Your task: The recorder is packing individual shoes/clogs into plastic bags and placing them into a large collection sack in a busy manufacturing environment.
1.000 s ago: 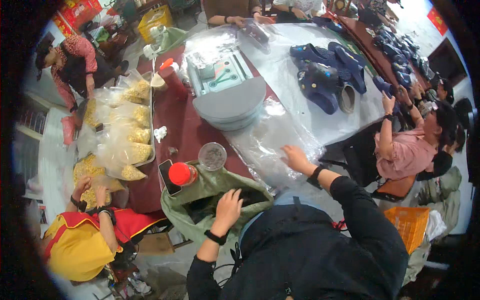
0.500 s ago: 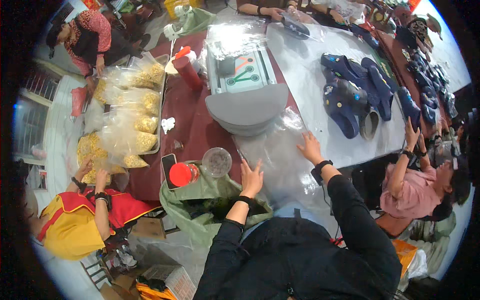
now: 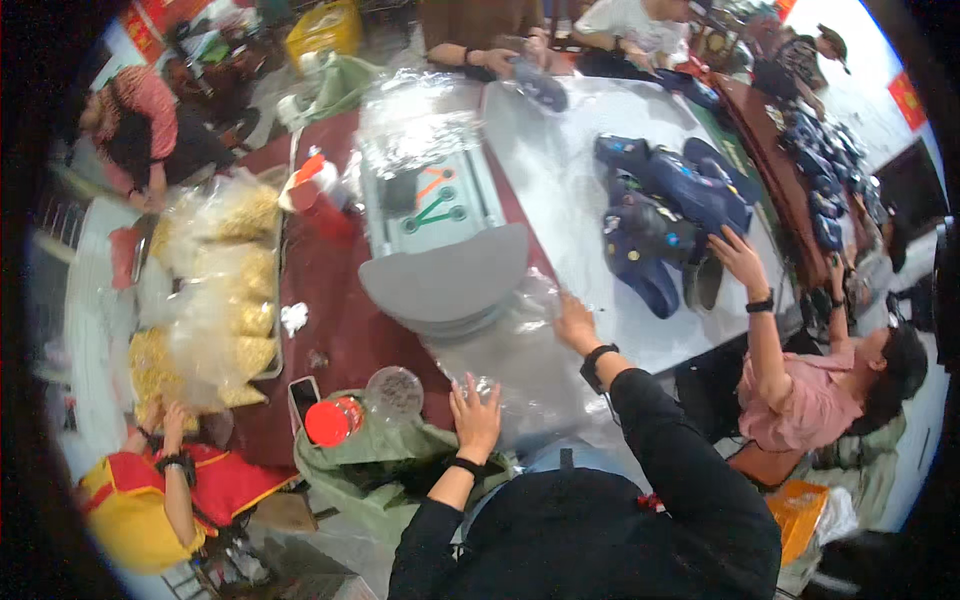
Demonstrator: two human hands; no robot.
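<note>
The left hand [image 3: 475, 415] lies flat with its fingers spread, palm down on the near edge of a clear plastic bag [image 3: 535, 375]. The right hand [image 3: 573, 322] is open too, fingers reaching forward and pressing the bag's far edge; neither hand grips anything. The bag is stretched between the two hands on the table, wrinkled and shiny (whether anything is inside it cannot be told).

The step in hand looks like flattening or spreading the bag. Any further handling would call for a light pinch at an edge, since the film is limp and slippery.

Just ahead of the right hand, and to its left, sits a stack of grey curved pads [image 3: 445, 280], touching the bag's far side. Just left of the left hand stand a round clear cup [image 3: 395, 390] and a red-lidded jar [image 3: 330, 420], with a green cloth bag [image 3: 365, 470] under them at the table edge. Further left are bags of yellow pieces [image 3: 215, 300]. Well to the right of the right hand, a co-worker's hand [image 3: 738, 258] rests on a heap of dark blue shoes [image 3: 665, 205].
</note>
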